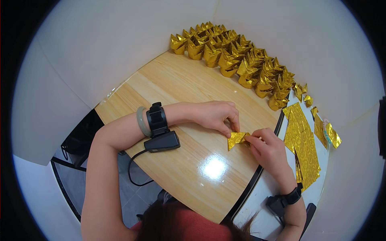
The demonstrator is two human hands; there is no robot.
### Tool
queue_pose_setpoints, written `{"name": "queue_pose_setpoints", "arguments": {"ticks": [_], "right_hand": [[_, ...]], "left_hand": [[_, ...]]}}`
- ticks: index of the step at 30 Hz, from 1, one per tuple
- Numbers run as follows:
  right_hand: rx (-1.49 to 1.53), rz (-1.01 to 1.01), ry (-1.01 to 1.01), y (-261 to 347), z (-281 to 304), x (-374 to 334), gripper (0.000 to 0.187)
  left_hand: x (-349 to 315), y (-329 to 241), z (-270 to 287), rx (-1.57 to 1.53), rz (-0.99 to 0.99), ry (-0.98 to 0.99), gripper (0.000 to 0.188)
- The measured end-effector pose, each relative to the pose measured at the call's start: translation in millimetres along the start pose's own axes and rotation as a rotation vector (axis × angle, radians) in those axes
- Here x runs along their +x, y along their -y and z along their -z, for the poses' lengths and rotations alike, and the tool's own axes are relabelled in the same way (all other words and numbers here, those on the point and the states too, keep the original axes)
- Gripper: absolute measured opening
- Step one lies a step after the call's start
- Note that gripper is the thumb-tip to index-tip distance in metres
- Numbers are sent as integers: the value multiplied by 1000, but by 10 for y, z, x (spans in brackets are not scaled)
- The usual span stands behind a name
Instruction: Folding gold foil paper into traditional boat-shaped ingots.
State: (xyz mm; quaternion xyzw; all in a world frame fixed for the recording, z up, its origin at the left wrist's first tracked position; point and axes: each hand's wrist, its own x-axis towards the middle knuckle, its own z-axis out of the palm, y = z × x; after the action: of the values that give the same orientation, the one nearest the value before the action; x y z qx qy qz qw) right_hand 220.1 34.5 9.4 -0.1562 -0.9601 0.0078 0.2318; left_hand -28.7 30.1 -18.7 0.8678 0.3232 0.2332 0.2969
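Observation:
A small folded piece of gold foil paper [236,139] is held just above the wooden table [189,86], between my two hands. My left hand [217,116] pinches its upper edge with thumb and fingertips. On the other side, my right hand [268,149] grips the paper's right end, thumb against fingers. One pointed corner of the paper hangs down at its left. Part of the fold is hidden behind my right fingertips.
Rows of folded gold paper ingots [229,64] stand along the table's far right side. Flat gold paper sheets [303,148] lie stacked on a white surface [257,203] to the right, past a black edge. A black cable [130,170] hangs from the device on my left wrist.

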Motion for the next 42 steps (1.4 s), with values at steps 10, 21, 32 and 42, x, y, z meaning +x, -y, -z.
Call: {"name": "queue_pose_setpoints", "arguments": {"ticks": [10,21,32,42], "right_hand": [[515,-376,75,-3,-145,-47,30],[521,-571,66,-62,-169,-36,37],[870,-754,0,1,-117,31,16],[992,-779,-80,23,-92,57,23]], "left_hand": [[-19,44,-25,-52,-27,-22,29],[16,-143,-98,-165,69,-130,23],[59,-308,-193,-363,224,-212,18],[93,-351,-261,-466,208,-359,19]]}}
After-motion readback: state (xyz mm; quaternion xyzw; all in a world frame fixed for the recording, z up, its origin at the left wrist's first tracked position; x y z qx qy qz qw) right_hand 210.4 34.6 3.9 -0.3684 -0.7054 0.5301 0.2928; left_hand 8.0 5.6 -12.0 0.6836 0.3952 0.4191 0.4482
